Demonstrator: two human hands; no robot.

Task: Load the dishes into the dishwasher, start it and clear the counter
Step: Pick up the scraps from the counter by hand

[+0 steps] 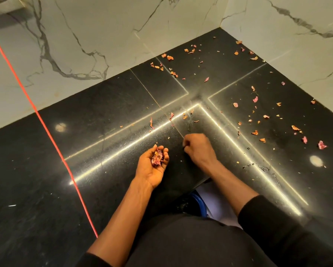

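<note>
Left hand [152,167] cups petals [157,157] | right hand [197,149] curled on counter [104,112], grip unclear | scraps [255,99] beyond

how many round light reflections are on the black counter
2: a left reflection just right of the orange cord, and a right reflection to the right of the right hand. The arms may hide others.

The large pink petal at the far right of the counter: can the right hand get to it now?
Probably yes: the right hand is over the counter, and only small scraps lie between it and the petal.
</note>
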